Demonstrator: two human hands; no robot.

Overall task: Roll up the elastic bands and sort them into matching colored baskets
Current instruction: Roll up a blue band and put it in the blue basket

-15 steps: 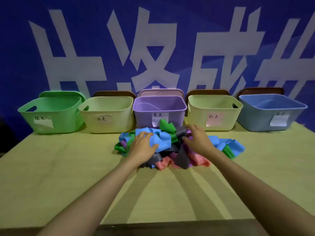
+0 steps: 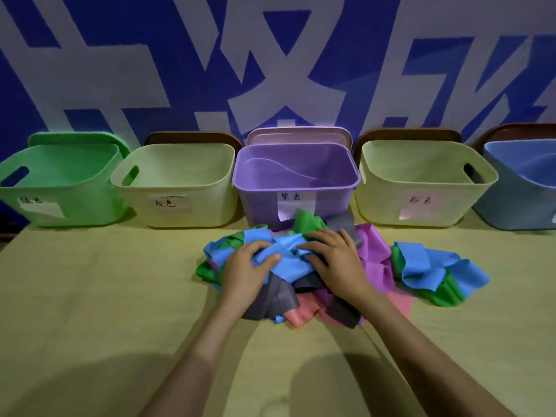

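Over the bands (image 2: 290, 267), left hand (image 2: 243, 267) grips, right hand (image 2: 338, 261) presses.

Five baskets (image 2: 180, 212) in row along table (image 2: 90, 296) back edge, lids (image 2: 298, 135) behind. Band pile (image 2: 288, 266) before middle basket (image 2: 261, 206); left hand (image 2: 243, 272), right hand (image 2: 340, 260) on top.

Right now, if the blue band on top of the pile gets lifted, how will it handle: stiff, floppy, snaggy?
Probably floppy: the blue band lies creased and bunched under the left hand, holding no shape. Likely light: a thin flat strip. It may drag neighbours along, as it overlaps the gray band and green band.
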